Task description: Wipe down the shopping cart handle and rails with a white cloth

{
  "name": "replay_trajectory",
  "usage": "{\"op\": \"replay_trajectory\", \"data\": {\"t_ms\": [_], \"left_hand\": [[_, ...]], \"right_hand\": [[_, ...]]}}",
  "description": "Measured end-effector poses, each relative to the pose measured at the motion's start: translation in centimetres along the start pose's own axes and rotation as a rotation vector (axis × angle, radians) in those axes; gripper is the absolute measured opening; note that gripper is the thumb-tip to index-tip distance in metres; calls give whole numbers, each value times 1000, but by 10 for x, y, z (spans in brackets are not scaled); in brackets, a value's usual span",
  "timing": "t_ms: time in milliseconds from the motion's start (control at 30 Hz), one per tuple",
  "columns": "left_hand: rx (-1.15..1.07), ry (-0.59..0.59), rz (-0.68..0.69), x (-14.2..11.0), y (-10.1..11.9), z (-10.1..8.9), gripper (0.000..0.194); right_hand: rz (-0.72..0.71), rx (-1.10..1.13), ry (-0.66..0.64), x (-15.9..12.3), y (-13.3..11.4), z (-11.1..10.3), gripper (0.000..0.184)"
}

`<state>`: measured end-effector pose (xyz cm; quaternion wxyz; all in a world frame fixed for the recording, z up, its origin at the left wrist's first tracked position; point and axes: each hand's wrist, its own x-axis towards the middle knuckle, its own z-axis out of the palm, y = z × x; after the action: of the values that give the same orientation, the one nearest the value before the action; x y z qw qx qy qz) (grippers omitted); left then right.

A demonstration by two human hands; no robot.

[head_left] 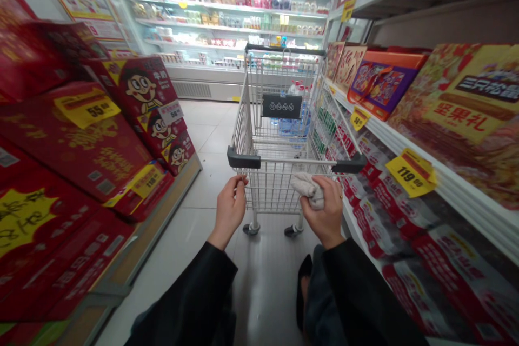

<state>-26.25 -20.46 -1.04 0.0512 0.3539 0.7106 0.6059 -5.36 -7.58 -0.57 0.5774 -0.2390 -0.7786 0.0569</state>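
A wire shopping cart [275, 189] stands in front of me, with dark grips at both ends of its handlebar. My right hand [327, 206] is closed around a crumpled greyish-white cloth [305, 186], just below the bar's right part. Beneath the left grip, my left hand [232, 206] has its fingers curled in, close against the cart's near left corner. Whether those fingertips grasp the wire or something small cannot be made out. A dark sign plate [281, 106] with white symbols hangs inside the cart.
Stacked red gift boxes [81, 140] border the aisle at left. A shelf at right carries boxed snacks [387, 81] above red-and-white packs [405, 205]. Yellow price tags [411, 172] stick out from its edge. A lit refrigerated display [227, 21] spans the far end.
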Motion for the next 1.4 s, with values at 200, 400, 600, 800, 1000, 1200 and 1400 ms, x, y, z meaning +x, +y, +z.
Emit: {"op": "replay_trajectory", "data": {"t_ms": [200,400,600,800,1000,1200,1400], "left_hand": [[-1,3,4,0,0,-1,35],[12,1,3,-1,4,-2,36],[19,-3,5,-2,5,-2,35],[23,-7,16,-2,4,-1,37],[28,-8,16,-3,3,-1,36],[28,-8,22,-3,2,-1,37],[31,-10,22,-4,3,-1,37]], "right_hand": [[-41,-24,-91,-2,4,-1,44],[-4,-15,-25,0,4,-2,45],[-31,-21,-120,-4,4,0,44],[-3,-9,-33,-1,4,-3,44],[-11,-10,-59,-2,2,-1,43],[20,-16,-88,-4,3,-1,42],[-12,-6,-99,-5,3,0,44]]}}
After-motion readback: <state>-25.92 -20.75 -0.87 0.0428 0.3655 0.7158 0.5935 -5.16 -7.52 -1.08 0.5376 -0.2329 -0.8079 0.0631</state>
